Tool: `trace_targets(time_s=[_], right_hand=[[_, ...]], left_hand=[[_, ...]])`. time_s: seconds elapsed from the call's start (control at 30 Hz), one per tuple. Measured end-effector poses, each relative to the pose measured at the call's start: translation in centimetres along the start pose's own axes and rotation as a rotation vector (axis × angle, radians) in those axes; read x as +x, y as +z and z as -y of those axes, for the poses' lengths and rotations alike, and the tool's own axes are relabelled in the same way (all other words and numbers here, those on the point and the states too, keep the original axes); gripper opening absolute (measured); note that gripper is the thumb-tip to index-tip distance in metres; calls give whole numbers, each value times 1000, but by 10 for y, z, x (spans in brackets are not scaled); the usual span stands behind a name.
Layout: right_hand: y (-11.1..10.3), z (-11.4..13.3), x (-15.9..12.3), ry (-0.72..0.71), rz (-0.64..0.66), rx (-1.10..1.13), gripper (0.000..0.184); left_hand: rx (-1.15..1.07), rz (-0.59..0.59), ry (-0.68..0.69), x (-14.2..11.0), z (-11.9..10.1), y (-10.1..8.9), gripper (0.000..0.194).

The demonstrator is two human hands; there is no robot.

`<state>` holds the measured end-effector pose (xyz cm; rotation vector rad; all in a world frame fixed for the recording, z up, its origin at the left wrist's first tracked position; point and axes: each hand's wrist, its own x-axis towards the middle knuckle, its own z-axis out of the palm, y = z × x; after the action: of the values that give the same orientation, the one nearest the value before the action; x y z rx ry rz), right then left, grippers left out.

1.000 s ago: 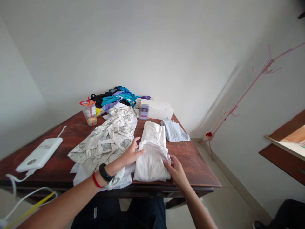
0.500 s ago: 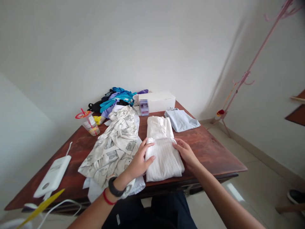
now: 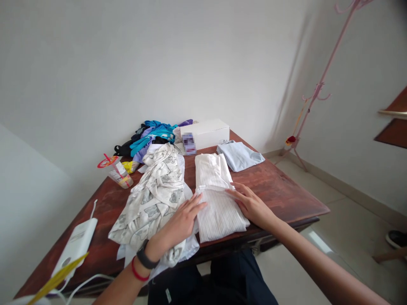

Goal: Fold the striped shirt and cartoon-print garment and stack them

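The left hand [image 3: 182, 219] and right hand [image 3: 254, 208] lay open along opposite sides of the striped garment [image 3: 219, 214], apparently smoothing its fold near the front edge of the table [image 3: 282, 195]; the next move seemed to want light, even pressure.

Plain pale walls [image 3: 203, 63] rise behind the dark reddish wooden surface [image 3: 286, 195]. Over on the right, a pink coat stand [image 3: 317, 90] has its feet on light tiled floor [image 3: 343, 216], near beige skirting [image 3: 337, 183]. A bright reflection [image 3: 319, 242] gleams on the tiles; brown wooden furniture [image 3: 392, 132] juts in at the edge.
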<state>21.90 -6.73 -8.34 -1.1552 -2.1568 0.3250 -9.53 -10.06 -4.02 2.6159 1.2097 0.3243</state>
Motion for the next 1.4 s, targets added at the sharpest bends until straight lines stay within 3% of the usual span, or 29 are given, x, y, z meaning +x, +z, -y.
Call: trace_targets(time_s=[0.13, 0.33, 0.57, 0.8, 1.03, 1.2, 1.4], right_hand=[[-8, -5, -7, -154, 140, 2, 74], [-33, -5, -11, -202, 318, -53, 96], [-30, -13, 3, -235, 340, -72, 94], [-14, -22, 25, -285, 419, -40, 73], [-15, -21, 17, -264, 426, 37, 73], [-23, -18, 12, -231, 425, 184, 72], [-21, -12, 22, -174, 363, 253, 54]], left_hand=[[30, -37, 48, 13, 12, -2, 86], [62, 84, 139, 28, 25, -3, 89], [172, 71, 132, 43, 42, -11, 82], [106, 65, 116, 60, 54, -3, 76], [163, 128, 142, 32, 25, -15, 82], [67, 195, 191, 9, 0, -20, 94], [102, 65, 156, 23, -4, -13, 88]])
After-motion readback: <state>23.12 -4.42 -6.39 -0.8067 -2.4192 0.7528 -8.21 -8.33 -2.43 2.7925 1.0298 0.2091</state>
